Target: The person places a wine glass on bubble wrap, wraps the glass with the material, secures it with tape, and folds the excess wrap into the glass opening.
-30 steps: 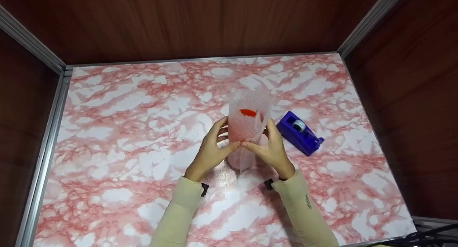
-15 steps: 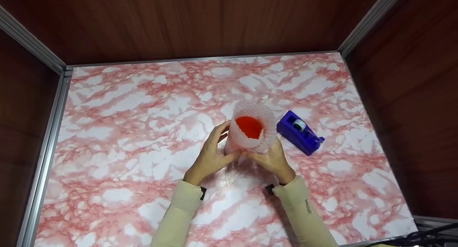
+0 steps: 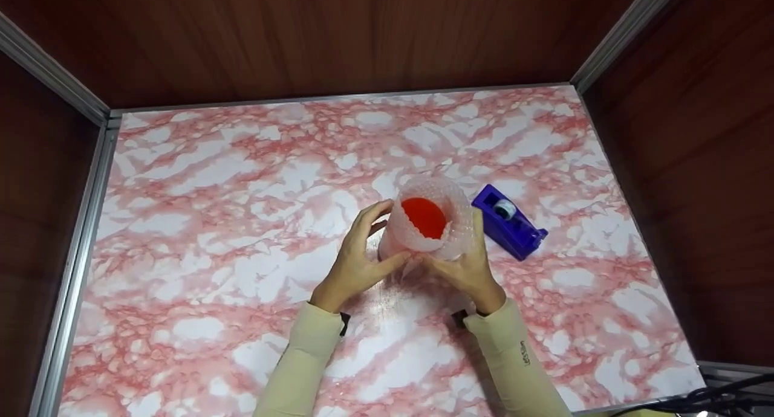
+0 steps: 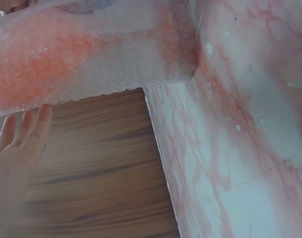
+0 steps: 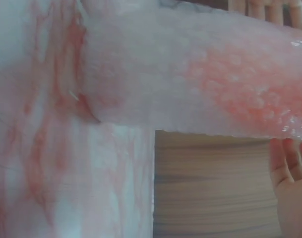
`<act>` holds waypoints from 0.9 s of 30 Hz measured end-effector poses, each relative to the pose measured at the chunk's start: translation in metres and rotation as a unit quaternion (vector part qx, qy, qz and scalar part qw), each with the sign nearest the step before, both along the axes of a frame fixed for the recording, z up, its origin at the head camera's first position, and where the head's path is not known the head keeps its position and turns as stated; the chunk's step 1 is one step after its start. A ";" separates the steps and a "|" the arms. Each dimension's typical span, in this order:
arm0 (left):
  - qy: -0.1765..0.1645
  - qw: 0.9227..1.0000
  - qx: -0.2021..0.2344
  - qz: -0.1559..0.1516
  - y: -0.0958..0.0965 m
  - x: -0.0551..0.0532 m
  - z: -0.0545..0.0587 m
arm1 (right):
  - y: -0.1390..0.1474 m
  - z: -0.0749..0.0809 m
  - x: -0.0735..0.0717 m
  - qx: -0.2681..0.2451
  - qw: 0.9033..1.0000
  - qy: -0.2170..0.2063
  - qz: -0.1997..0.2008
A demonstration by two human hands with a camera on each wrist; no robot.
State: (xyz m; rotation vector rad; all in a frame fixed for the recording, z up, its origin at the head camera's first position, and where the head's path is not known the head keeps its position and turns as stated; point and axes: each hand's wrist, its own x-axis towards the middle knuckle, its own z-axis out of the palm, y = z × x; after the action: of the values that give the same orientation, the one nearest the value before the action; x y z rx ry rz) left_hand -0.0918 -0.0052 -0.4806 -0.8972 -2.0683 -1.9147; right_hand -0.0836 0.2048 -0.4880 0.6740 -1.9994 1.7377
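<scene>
A roll of bubble wrap (image 3: 436,188) stands upright on the table, its top opening facing up. Inside it shows the red-orange top of a goblet (image 3: 425,217). Through the wrap, the left wrist view reveals an orange bowl (image 4: 39,62) narrowing to a thin stem and a foot. My left hand (image 3: 355,257) grips the wrap from the left, thumb at the front and fingers round the far side. From the right, my right hand (image 3: 470,271) holds it, thumb in front close to the left thumb, one finger raised along the wrap's side.
Just right of the wrap lies a purple tape dispenser (image 3: 509,223) with a tape roll in it. Marbled pink-and-white table (image 3: 242,248) is enclosed by dark wood panels (image 3: 338,36) on three sides. Black cables (image 3: 719,399) cross the near right corner.
The wrapped goblet has tipped so its opening shows the red top, and has shifted slightly right. A right-hand finger has come up along the wrap's side. Both hands keep holding it.
</scene>
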 end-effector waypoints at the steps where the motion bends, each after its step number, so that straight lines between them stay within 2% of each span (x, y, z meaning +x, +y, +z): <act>1: 0.000 1.000 0.000 0.002 0.000 0.000 0.000 | 0.000 0.001 0.001 0.002 1.000 0.006 -0.008; 4: -0.008 1.000 -0.001 0.009 0.001 -0.002 -0.007 | 0.001 0.002 0.003 -0.007 1.000 0.025 -0.018; 8: -0.016 1.000 -0.009 0.014 0.002 -0.007 -0.025 | 0.000 0.005 0.005 -0.027 0.999 0.046 0.000; 12: 0.006 1.000 -0.015 0.010 0.001 -0.010 -0.037 | 0.001 0.004 0.004 -0.016 0.997 0.068 0.011; 16: 0.030 0.999 -0.017 0.005 0.001 -0.011 -0.041 | 0.005 -0.005 0.001 0.008 0.997 0.073 0.022; 21: 0.047 0.998 -0.052 0.008 0.000 -0.013 -0.043 | 0.013 -0.027 -0.003 0.020 0.998 0.058 0.010; 23: 0.056 0.996 -0.067 0.013 0.000 -0.013 -0.043 | 0.011 -0.025 -0.002 0.017 0.998 0.053 -0.002; 27: 0.069 0.994 -0.083 0.022 0.000 -0.013 -0.045 | 0.005 -0.008 0.003 0.031 0.998 0.054 -0.027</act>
State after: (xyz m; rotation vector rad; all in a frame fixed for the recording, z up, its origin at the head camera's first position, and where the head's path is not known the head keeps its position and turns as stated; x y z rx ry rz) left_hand -0.1049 -0.0053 -0.5256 -0.9802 -2.1686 -1.6284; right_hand -0.0801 0.2095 -0.4963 0.7100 -1.9859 1.5807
